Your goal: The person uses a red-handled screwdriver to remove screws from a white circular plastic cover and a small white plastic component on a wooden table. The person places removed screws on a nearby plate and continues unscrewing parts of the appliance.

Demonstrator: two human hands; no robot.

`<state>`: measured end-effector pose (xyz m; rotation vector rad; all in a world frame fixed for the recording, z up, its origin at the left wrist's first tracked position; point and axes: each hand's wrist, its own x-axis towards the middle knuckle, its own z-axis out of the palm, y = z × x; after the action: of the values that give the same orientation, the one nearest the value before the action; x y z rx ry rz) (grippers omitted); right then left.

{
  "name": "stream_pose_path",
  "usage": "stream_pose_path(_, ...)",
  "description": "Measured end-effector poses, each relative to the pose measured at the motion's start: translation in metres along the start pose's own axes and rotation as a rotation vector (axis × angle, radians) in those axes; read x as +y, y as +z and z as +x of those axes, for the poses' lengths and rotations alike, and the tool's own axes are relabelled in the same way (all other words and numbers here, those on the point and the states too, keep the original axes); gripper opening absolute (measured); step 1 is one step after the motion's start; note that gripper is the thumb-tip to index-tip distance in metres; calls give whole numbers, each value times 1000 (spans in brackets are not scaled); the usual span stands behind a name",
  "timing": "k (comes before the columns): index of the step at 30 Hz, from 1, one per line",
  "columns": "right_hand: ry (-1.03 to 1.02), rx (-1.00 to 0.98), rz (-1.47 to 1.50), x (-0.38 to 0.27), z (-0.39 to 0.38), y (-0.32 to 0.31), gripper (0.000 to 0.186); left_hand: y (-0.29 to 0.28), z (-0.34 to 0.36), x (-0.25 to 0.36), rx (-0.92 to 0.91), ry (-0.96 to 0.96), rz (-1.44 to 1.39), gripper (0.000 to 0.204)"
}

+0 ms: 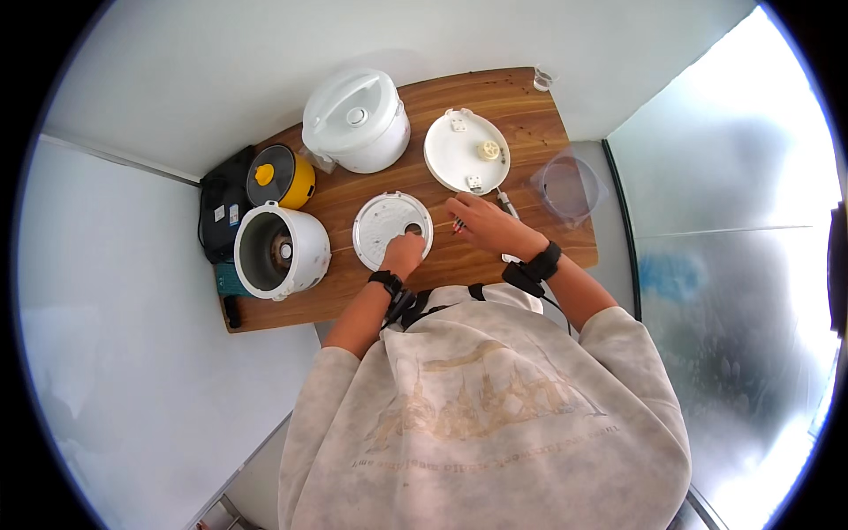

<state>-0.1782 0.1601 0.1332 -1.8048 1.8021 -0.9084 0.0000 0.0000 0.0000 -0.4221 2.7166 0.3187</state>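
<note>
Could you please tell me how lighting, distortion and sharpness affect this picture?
Head view: bright glare washes out parts of the frosted panel at right; head view: the table looks bowed and the picture corners go black; head view: the item at the right hand is too small to identify.

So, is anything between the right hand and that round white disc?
Nothing visible: only tabletop shows between the right hand and the white disc. The left hand covers part of the disc's near right side.
</note>
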Motion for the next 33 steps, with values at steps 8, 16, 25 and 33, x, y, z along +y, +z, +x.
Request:
stream_pose_path(8, 31, -29, 16, -9, 0, 6, 31, 5, -11, -3, 46, 17, -21, 15)
stream_pose_path(16, 95, -33, 28, 0, -6, 7, 32, -9, -11, 9, 9, -17, -51, 16)
stream_pose_path(25, 104, -21, 41, 1, -8, 8, 30, 12, -7, 2, 69, -26, -51, 24)
stream_pose_path(33, 105, -6, 41, 7, -8, 12, 28, 8, -11, -7, 181, 0, -167, 22)
